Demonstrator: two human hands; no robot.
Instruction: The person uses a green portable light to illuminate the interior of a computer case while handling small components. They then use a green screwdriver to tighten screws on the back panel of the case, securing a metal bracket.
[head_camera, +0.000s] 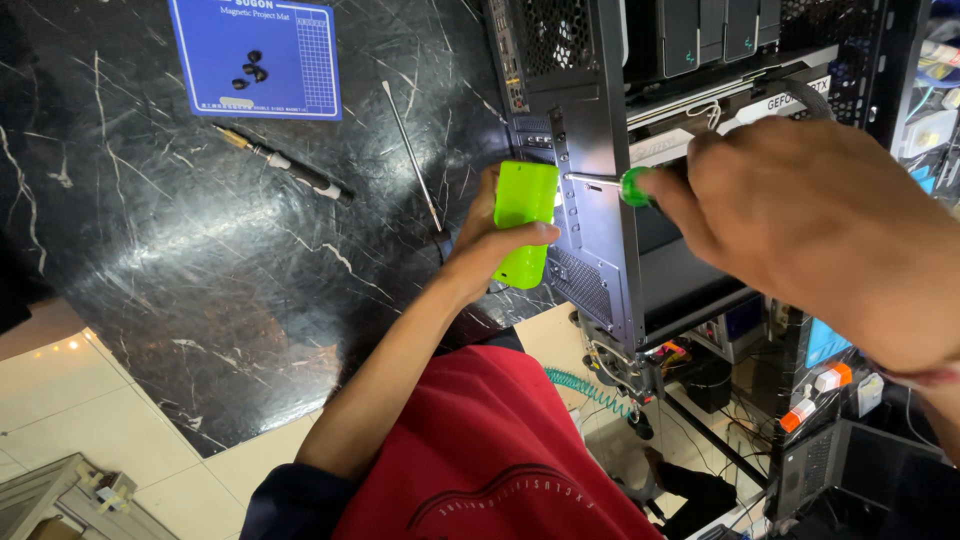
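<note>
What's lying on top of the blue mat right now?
A few small dark screws lie loose on the blue mat. Its upper edge is cut off by the frame, so anything there is unseen.

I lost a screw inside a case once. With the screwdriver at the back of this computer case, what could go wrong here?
1. The computer case sits at the edge of the black marble table; a freed screw could fall to the cluttered floor, far from the blue magnetic mat.
2. The left hand holds a green block, so it may not steady the case.
3. The right hand hides the screwdriver handle; the tip might slip.
</note>
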